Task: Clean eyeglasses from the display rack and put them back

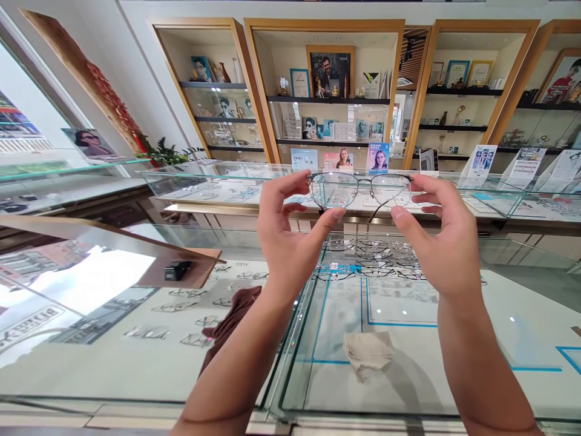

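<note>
A pair of eyeglasses [364,180] with a dark upper rim and clear lenses is held up in front of me, above the glass counter. My left hand [290,233] grips its left end, fingers curled at the hinge and thumb beneath the lens. At the opposite end, my right hand [438,230] pinches the frame near the other hinge. One temple arm hangs down behind the lenses; the rest of the temples is partly hidden. Below my hands, a crumpled beige cloth [368,352] lies on the glass top. A brown cloth [233,321] is beside my left forearm.
Several eyeglass frames [376,257] sit in the glass display counter [290,381] below. A wooden-edged panel [181,266] juts in from the left with a small black object [177,270] on it. Farther back stand another display case [218,194] and wall shelves [327,100].
</note>
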`<state>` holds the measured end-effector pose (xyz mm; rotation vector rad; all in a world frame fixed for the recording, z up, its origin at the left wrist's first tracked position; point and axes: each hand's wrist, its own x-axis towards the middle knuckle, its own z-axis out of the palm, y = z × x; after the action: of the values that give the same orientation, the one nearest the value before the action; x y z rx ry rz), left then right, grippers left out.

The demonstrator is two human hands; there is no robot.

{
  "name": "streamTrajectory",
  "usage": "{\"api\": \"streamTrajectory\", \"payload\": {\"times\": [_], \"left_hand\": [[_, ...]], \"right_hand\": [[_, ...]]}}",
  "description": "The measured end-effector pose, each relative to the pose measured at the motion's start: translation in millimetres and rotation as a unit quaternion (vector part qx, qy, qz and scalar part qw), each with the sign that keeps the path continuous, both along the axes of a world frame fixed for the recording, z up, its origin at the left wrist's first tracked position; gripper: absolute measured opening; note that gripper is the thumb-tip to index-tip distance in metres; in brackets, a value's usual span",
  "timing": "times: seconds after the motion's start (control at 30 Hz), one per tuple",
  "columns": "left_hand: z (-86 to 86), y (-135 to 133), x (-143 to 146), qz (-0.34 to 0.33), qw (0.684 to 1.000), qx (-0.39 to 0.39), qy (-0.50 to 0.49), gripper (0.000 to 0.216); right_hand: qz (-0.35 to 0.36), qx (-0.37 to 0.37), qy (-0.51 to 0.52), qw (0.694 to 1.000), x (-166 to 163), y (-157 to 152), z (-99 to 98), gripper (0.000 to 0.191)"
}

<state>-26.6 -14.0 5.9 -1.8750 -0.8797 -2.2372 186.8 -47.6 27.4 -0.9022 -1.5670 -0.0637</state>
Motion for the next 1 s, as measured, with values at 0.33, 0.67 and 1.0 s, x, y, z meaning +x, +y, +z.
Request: {"api": "streamTrajectory", "payload": {"times": [0.33,0.67,1.0], "left_hand": [[0.0,-1.6,1.8,0.005,1.0,0.003,-0.004,0.055],[-0.7,1.1,-0.2,-0.011,1.0,-0.002,-0.001,0.055],[3.0,-4.5,0.7,0.031,0.999,0.025,0.007,0.056]], "right_hand": [[0.01,-0.002,-0.004,1.0,0.7,1.2,-0.3,0.041],[0.012,-0.01,0.003,1.0,0.6,0.9,-0.8,0.04],[0.013,-0.025,-0.005,1.0,0.9,3.7,-1.6,0.039]]}}
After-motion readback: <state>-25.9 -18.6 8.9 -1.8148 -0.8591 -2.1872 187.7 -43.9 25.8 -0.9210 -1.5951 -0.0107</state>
